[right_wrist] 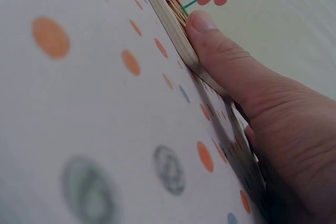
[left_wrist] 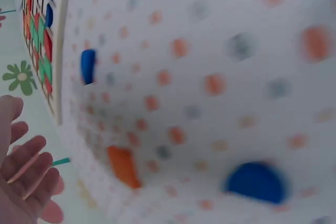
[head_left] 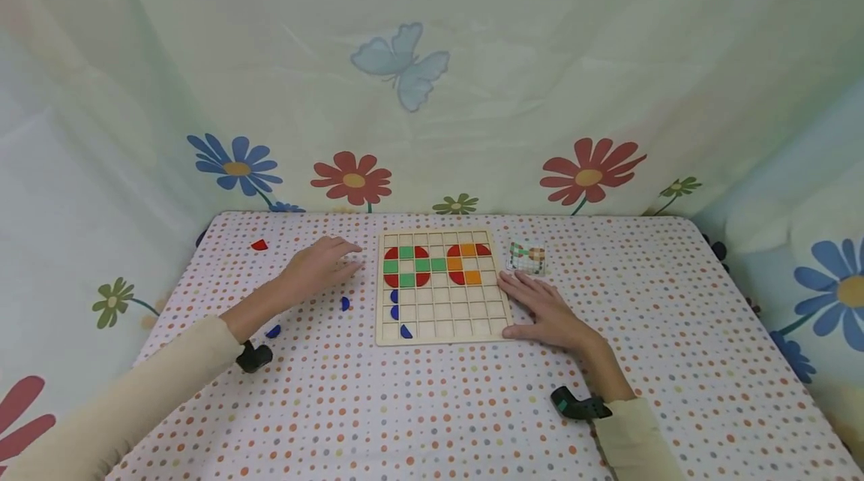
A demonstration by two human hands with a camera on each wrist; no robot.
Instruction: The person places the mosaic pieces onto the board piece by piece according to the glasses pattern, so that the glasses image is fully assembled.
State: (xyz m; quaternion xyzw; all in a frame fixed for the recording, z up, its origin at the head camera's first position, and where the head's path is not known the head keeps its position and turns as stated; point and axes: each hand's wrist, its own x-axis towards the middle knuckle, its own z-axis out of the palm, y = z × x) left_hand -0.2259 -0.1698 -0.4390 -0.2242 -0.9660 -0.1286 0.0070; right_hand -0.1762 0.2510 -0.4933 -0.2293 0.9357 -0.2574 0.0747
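A wooden grid board [head_left: 442, 341] lies on the table with red, green and orange pieces in its upper rows and blue half-round pieces [head_left: 394, 312] at lower left. My left hand [head_left: 320, 267] is over the cloth left of the board, fingers extended and holding nothing. Near it in the left wrist view lie an orange piece [left_wrist: 124, 166], a small blue piece [left_wrist: 88, 66] and a blue half-round [left_wrist: 256, 182]. My right hand [head_left: 545, 312] rests along the board's right edge. Its thumb [right_wrist: 226, 56] presses the near corner; the other fingers are mostly hidden in the right wrist view.
A small pattern card [head_left: 526, 258] lies right of the board. A red quarter-round piece [head_left: 259, 245] sits at the far left of the dotted tablecloth [head_left: 324, 413]. A flowered curtain [head_left: 472, 91] hangs behind the table.
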